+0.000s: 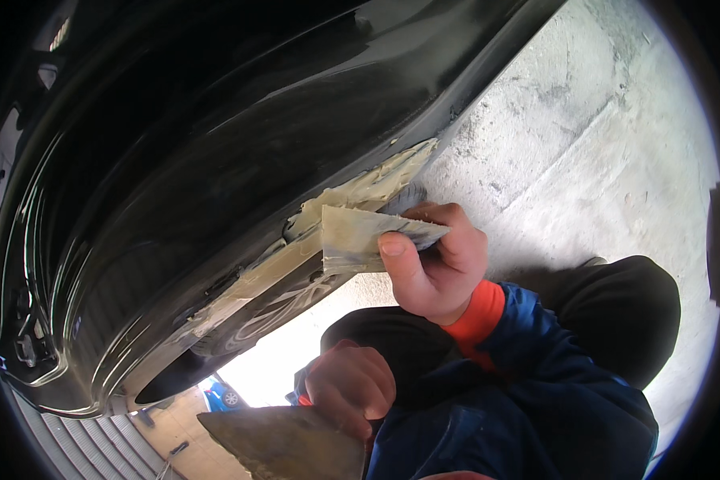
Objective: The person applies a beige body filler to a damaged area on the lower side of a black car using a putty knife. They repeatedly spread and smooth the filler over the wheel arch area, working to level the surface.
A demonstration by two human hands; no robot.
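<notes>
My right hand (432,272) grips a flat putty spreader (348,236), thumb on its face, against the lower edge of a glossy black car body (176,160). Beige filler (376,176) is smeared thickly along that edge, with a thinner streak (248,280) reaching down to the left. Lower down, my left hand (348,384) holds a flat, filler-stained mixing plate (280,444) by its upper right part. Part of the plate runs out of view at the bottom.
A pale concrete floor (584,136) lies at the right, under my bent dark-clad legs (632,320). A wheel (256,320) shows below the car's edge. Grey corrugated metal (72,440) and a small blue vehicle (220,394) are at the lower left.
</notes>
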